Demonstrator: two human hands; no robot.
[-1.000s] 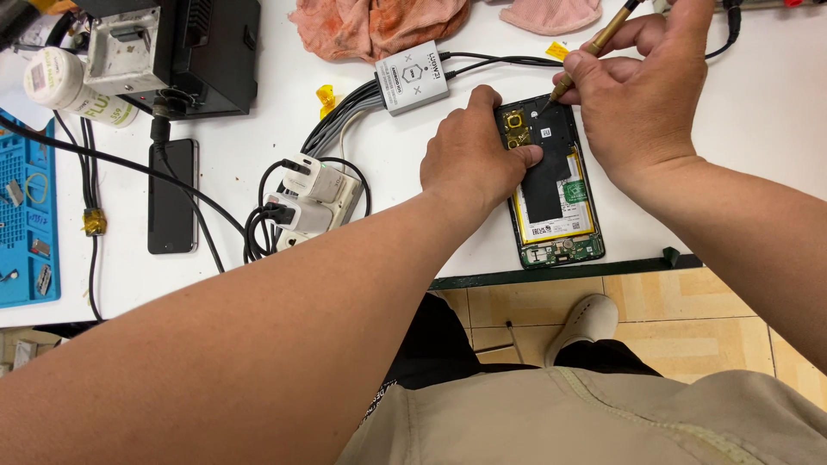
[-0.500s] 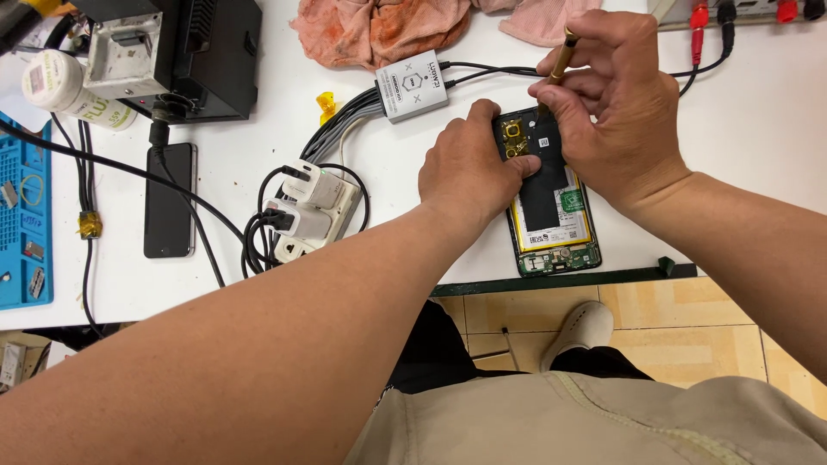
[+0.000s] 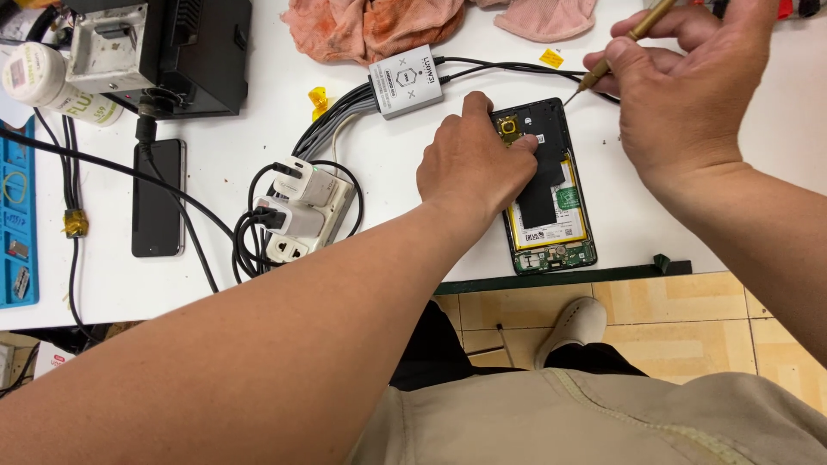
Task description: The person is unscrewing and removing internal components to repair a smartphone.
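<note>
An opened smartphone [image 3: 551,207] lies back-up near the white table's front edge, its yellow battery and green circuit board exposed. My left hand [image 3: 472,162] rests on its upper left part, fingertips pressing by the camera area. My right hand [image 3: 680,95] hovers above and to the right of the phone, pinching a slim brass-coloured screwdriver [image 3: 622,47] whose tip points down-left, just clear of the phone's top right corner.
A white power strip [image 3: 301,211] with plugged chargers sits left of the phone; a small white box [image 3: 407,82] with grey cables is behind it. A black phone [image 3: 158,198], black equipment [image 3: 185,52], blue tray [image 3: 17,215] and pink rags [image 3: 370,26] crowd the left and back.
My right hand has lifted the screwdriver off the phone and moved it up and to the right. My left hand stays pressed on the phone.
</note>
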